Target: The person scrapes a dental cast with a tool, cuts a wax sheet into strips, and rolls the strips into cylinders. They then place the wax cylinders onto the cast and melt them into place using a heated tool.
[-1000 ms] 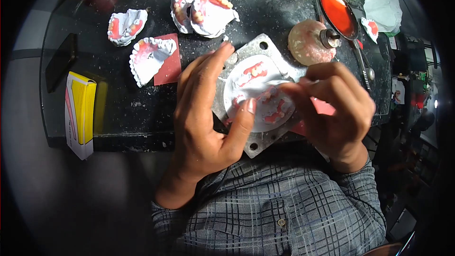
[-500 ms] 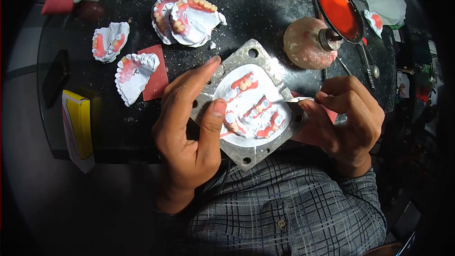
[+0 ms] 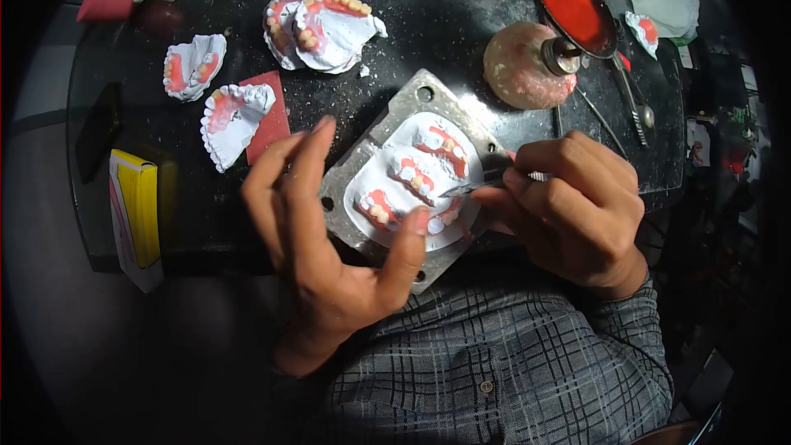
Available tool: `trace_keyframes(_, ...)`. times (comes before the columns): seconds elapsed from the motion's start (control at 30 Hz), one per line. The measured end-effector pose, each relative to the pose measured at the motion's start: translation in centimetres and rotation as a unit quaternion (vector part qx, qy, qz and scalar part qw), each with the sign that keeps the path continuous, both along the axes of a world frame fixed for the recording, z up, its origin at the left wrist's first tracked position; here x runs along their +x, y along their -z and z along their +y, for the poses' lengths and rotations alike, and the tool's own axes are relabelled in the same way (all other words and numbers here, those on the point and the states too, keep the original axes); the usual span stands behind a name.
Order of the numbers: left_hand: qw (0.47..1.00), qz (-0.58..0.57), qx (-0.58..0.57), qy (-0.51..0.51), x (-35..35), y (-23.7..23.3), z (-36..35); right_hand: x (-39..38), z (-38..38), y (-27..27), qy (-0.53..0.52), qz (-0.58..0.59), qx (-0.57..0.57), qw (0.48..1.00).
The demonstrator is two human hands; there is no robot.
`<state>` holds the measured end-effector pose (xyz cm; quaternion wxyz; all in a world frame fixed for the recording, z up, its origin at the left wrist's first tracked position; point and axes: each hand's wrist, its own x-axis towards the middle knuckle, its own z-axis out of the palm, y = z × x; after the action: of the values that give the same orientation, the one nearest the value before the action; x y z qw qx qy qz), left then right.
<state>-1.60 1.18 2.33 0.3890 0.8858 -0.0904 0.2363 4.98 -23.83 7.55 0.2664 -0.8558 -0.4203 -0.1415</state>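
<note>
A grey metal flask point(image 3: 401, 109) filled with white plaster point(image 3: 386, 166) sits in front of me, with several pink wax pieces bearing teeth set in the plaster. My right hand point(image 3: 577, 206) is closed on a thin metal tool point(image 3: 470, 188), whose tip reaches over the plaster near the middle wax piece. My left hand point(image 3: 338, 255) has its fingers spread around the flask's left side. Its thumb lies over the plaster's lower edge, and its fingers rise past the left corner. Whether the thumb presses on the flask is hard to tell.
Plaster casts with pink wax and teeth point(image 3: 329, 29) lie at the back left, beside a pink sheet point(image 3: 276, 119). A yellow box point(image 3: 136, 210) stands far left. Behind my right hand are a burner point(image 3: 527, 66), a pan of red wax point(image 3: 573, 8) and metal tools point(image 3: 630, 103).
The flask has turned and shifted slightly left. My left fingers have spread away from its edge. My right hand has brought the tool from the flask's right rim in over the plaster.
</note>
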Motion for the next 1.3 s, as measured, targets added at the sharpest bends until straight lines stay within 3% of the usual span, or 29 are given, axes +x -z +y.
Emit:
trace_keyframes(0.03,0.998,0.052,-0.030,0.018,-0.4,-0.1,-0.3,0.2,0.2,0.1,-0.014,-0.009,0.000,1.000)
trace_keyframes(0.13,0.997,0.045,-0.026,0.061,-0.2,0.2,-1.0,0.5,0.5,0.0,-0.036,-0.020,0.003,0.999)
trace_keyframes(0.37,0.995,0.066,0.043,0.061,0.0,-0.7,-0.7,1.0,0.9,-0.8,-0.045,0.001,-0.021,0.999)
trace_keyframes(0.73,0.994,0.078,0.014,0.072,-0.2,-0.7,-0.6,1.2,1.2,-0.8,-0.075,-0.056,-0.046,0.995)
trace_keyframes(0.8,0.994,0.079,0.015,0.072,-0.1,-0.7,-0.7,1.3,1.3,-0.2,-0.041,-0.106,-0.040,0.993)
trace_keyframes(0.9,0.994,0.075,0.011,0.072,0.0,-0.6,-0.8,1.7,1.2,-0.6,-0.062,-0.074,0.014,0.995)
trace_keyframes(1.3,0.995,0.071,0.001,0.068,0.0,-0.5,-0.7,1.7,0.7,-1.0,-0.077,-0.015,-0.015,0.997)
